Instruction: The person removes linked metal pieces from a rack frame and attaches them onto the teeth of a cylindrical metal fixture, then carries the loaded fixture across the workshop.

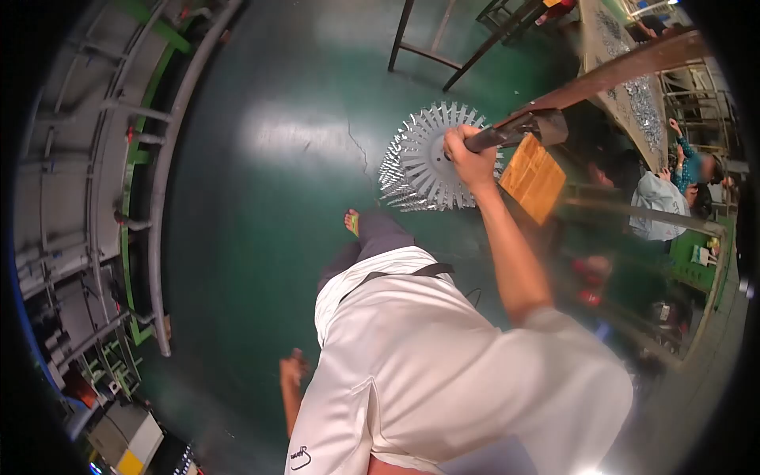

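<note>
My right hand (473, 161) is closed around the end of a dark round bar (495, 138). The bar meets a long rust-brown metal beam (613, 75) that runs to the upper right. Just past the hand is a stack of silvery slotted metal discs (423, 162), fanned out with many narrow teeth. My fingers overlap the discs in view; whether they touch them I cannot tell. Beside the bar is a wooden board (533, 179), perhaps a seat top. My left hand (293, 369) hangs low at my side, away from these things, its fingers small and blurred.
A dark metal-legged frame (431, 54) stands ahead on the green floor (261, 198). Pipes and rails (170, 158) line the left. At the right, a long table (625, 87) bears many small metal parts, and people sit near it. A foot in a sandal (352, 222) shows below.
</note>
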`<state>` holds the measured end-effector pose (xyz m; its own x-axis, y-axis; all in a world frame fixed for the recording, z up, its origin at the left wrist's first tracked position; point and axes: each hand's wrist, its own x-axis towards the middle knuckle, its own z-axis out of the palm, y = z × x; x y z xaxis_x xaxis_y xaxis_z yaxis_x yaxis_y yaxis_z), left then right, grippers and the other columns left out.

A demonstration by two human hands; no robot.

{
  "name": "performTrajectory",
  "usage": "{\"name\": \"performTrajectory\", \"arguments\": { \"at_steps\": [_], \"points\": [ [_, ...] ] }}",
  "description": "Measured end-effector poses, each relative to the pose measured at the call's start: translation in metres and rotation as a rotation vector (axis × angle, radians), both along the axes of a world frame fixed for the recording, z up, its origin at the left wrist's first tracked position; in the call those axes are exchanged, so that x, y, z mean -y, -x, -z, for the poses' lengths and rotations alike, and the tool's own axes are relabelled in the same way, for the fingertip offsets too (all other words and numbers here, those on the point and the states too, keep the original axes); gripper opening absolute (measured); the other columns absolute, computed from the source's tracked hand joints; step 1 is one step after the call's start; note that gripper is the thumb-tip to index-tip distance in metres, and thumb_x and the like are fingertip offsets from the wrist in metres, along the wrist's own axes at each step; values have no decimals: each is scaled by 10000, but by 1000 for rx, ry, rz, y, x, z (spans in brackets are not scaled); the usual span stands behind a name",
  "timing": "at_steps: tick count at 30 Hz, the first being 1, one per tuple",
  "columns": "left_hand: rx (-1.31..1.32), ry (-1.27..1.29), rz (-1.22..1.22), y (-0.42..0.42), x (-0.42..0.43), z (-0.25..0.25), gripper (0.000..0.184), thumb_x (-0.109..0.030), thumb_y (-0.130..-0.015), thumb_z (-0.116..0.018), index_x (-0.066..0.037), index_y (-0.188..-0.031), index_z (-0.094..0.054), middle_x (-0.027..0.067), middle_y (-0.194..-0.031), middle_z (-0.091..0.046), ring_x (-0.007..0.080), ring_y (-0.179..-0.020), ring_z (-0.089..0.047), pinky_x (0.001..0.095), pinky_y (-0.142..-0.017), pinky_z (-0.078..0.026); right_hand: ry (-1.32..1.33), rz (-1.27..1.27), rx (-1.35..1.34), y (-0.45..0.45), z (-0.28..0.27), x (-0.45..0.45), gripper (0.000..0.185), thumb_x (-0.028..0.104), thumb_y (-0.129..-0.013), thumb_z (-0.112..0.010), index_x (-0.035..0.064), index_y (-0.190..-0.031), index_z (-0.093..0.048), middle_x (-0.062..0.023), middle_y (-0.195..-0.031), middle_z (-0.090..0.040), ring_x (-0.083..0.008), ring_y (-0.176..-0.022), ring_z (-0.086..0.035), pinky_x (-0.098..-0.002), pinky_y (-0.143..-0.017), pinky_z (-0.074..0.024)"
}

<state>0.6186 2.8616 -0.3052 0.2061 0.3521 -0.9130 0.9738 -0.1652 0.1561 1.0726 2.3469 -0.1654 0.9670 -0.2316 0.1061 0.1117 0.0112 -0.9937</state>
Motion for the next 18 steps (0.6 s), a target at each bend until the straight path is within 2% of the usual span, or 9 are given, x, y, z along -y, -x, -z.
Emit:
{"name": "performTrajectory", "arguments": {
  "at_steps": [1,3,5,6,7,9,14,16,18],
  "points": [
    [66,-69,22,-53,-42,-1,504,-519,-928,-592,-47,-756,-635,82,-720,-651,114,-605,-591,265,-509,-441,54,26,-23,-17,0,-6,427,24,-820,-635,72,-531,-324,62,-522,-357,-42,-496,-341,-265,-463,-268],
    [331,-175,0,-160,-127,6,451,-477,-944,-591,-29,-919,-635,60,-728,-650,123,-606,-608,257,-496,-440,156,71,-31,-66,5,-21,426,21,-808,-643,73,-540,-316,62,-532,-331,-44,-502,-327,-271,-469,-262],
    [499,-269,-44,-293,-165,-21,491,-498,-929,-600,-20,-1037,-619,80,-829,-675,155,-694,-646,293,-582,-483,228,87,-66,-111,6,-42,400,91,-822,-656,76,-578,-341,52,-581,-328,-67,-569,-349,-307,-516,-302],
    [529,-286,-61,-355,-179,-32,458,-437,-959,-586,7,-1065,-620,76,-832,-676,139,-701,-641,265,-565,-468,305,96,-97,-137,6,-53,395,124,-836,-658,84,-590,-352,47,-593,-337,-80,-586,-359,-319,-533,-317],
    [569,-282,-23,-412,-187,-38,449,-431,-961,-586,7,-1058,-621,74,-827,-674,138,-697,-638,262,-561,-465,316,73,-74,-162,14,-60,331,77,-860,-628,72,-572,-465,37,-598,-504,-56,-584,-460,-260,-527,-367],
    [628,-285,59,-505,-199,-50,433,-418,-964,-587,6,-1043,-621,72,-819,-671,134,-690,-632,256,-554,-458,203,67,-30,-209,8,-86,357,71,-863,-624,72,-560,-435,36,-577,-486,-55,-567,-447,-257,-515,-355],
    [668,-34,83,-649,-176,-36,387,-395,-960,-606,-8,-949,-596,48,-729,-623,104,-595,-575,238,-510,-437,126,110,-34,-339,-6,-138,398,47,-857,-615,78,-537,-380,26,-546,-470,-55,-527,-438,-251,-488,-347],
    [620,10,208,-673,-162,-28,394,-416,-947,-619,-31,-862,-597,44,-693,-611,119,-584,-571,278,-508,-457,33,143,-23,-395,-5,-156,428,18,-826,-625,88,-546,-309,48,-546,-347,-56,-523,-340,-286,-480,-280],
    [447,70,295,-676,-182,22,413,-427,-936,-627,-39,-798,-595,54,-664,-614,148,-583,-588,305,-505,-460,49,198,-23,-450,-5,-171,447,22,-803,-636,85,-522,-295,59,-524,-292,-58,-505,-293,-302,-468,-245]
  ]
}}
